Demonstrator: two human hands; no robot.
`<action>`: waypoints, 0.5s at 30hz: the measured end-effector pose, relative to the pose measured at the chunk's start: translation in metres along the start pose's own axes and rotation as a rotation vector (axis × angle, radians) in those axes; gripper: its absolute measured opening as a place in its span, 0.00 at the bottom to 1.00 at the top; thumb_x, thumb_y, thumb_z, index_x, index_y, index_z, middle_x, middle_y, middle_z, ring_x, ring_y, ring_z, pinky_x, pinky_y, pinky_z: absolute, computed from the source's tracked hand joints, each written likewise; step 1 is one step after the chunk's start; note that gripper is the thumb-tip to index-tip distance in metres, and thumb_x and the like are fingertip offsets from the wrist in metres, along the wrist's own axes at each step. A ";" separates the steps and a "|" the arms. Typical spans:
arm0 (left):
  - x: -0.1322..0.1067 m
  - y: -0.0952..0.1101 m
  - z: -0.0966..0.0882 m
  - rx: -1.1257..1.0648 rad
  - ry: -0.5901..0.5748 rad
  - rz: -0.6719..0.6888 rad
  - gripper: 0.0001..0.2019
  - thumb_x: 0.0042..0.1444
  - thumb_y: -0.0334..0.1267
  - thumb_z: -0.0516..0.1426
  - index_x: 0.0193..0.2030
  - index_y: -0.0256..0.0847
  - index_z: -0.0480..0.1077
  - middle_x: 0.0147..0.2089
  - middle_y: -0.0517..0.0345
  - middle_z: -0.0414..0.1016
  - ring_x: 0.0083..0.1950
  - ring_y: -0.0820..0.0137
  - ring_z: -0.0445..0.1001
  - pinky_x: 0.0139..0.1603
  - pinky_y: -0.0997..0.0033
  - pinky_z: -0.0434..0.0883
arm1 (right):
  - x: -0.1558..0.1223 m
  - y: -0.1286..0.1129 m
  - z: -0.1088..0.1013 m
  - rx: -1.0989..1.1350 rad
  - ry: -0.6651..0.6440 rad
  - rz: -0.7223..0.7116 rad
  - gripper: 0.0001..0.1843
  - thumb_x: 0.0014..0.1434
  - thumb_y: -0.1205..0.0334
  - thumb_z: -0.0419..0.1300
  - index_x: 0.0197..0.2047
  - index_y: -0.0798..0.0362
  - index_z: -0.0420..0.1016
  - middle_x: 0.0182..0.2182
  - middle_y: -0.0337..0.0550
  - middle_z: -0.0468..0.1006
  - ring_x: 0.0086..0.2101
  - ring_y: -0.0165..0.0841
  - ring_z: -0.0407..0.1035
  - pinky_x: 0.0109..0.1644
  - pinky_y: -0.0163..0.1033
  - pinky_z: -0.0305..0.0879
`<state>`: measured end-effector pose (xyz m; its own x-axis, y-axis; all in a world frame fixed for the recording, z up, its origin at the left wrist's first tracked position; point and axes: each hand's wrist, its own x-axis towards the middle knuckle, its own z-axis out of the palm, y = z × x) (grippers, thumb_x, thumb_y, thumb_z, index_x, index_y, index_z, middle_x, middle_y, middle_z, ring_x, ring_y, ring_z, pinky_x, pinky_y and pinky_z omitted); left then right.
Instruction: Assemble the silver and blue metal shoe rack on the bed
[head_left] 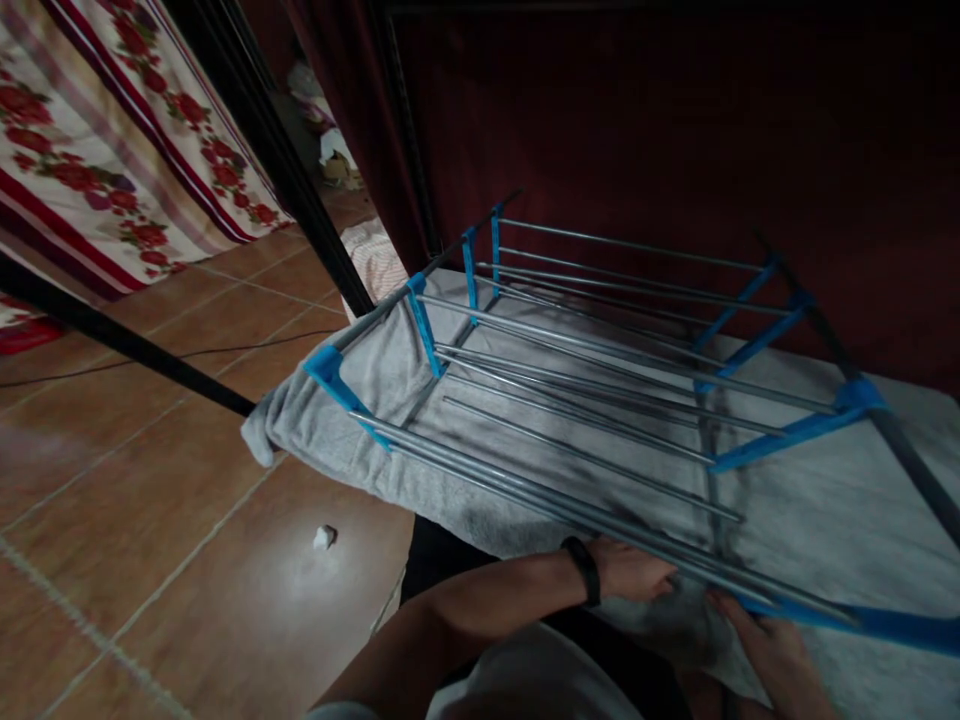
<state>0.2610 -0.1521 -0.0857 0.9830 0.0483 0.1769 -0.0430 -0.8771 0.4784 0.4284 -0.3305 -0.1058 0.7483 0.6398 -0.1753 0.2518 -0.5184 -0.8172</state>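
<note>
A metal drying rack (pixel 570 390) with blue plastic brackets lies across a grey blanket (pixel 517 525) in front of me. My left hand (pixel 634 570), with a black band at the wrist, is curled just below the nearest rods; what its fingers hold, if anything, is hidden. Close to it on the right, my right hand (pixel 776 645) is closed at the end of the near blue bracket (pixel 885 622), its fingers partly covered by the rack. One thin rod (pixel 592 458) lies within the frame, and its ends look free of the brackets.
Black metal posts (pixel 300 190) stand at the left. A dark red curtain (pixel 637 130) hangs behind the rack. On the tiled floor (pixel 217 440) are a small white lump (pixel 324 538) and a dark cable (pixel 210 350). Floral fabric (pixel 112 150) hangs at the upper left.
</note>
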 end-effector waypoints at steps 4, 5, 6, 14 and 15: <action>0.020 0.009 0.013 0.158 0.007 -0.023 0.07 0.62 0.34 0.53 0.40 0.36 0.73 0.44 0.41 0.78 0.44 0.58 0.75 0.45 0.57 0.72 | 0.005 0.008 0.003 -0.014 0.002 0.014 0.20 0.36 0.38 0.66 0.27 0.43 0.81 0.35 0.55 0.81 0.50 0.61 0.71 0.61 0.62 0.62; 0.025 0.011 0.014 0.162 0.003 -0.004 0.07 0.61 0.34 0.53 0.40 0.37 0.73 0.44 0.41 0.78 0.44 0.57 0.75 0.44 0.57 0.72 | 0.005 0.008 0.003 -0.021 0.011 0.009 0.19 0.36 0.37 0.65 0.26 0.42 0.80 0.33 0.54 0.81 0.49 0.61 0.71 0.59 0.61 0.64; 0.028 0.012 0.013 0.149 -0.012 0.016 0.06 0.61 0.34 0.54 0.39 0.37 0.73 0.43 0.42 0.78 0.44 0.57 0.74 0.43 0.57 0.72 | 0.005 0.006 0.002 -0.037 0.007 0.011 0.19 0.36 0.37 0.65 0.25 0.42 0.79 0.31 0.54 0.80 0.47 0.60 0.72 0.57 0.61 0.66; 0.035 0.013 -0.003 -0.077 -0.131 -0.026 0.10 0.56 0.29 0.55 0.43 0.36 0.73 0.40 0.48 0.77 0.39 0.63 0.73 0.42 0.65 0.69 | -0.017 -0.046 -0.004 0.041 -0.094 -0.013 0.18 0.48 0.42 0.61 0.25 0.49 0.79 0.25 0.41 0.78 0.31 0.43 0.72 0.38 0.45 0.71; 0.036 0.011 -0.003 -0.094 -0.127 -0.043 0.09 0.56 0.29 0.55 0.43 0.36 0.74 0.38 0.49 0.77 0.38 0.64 0.73 0.42 0.66 0.69 | -0.016 -0.048 -0.003 0.075 -0.122 -0.033 0.18 0.49 0.43 0.61 0.26 0.50 0.79 0.26 0.41 0.79 0.31 0.42 0.71 0.39 0.45 0.70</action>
<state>0.2956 -0.1588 -0.0710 0.9987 0.0186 0.0472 -0.0112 -0.8266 0.5627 0.4059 -0.3179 -0.0617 0.6591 0.7223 -0.2095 0.2249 -0.4552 -0.8615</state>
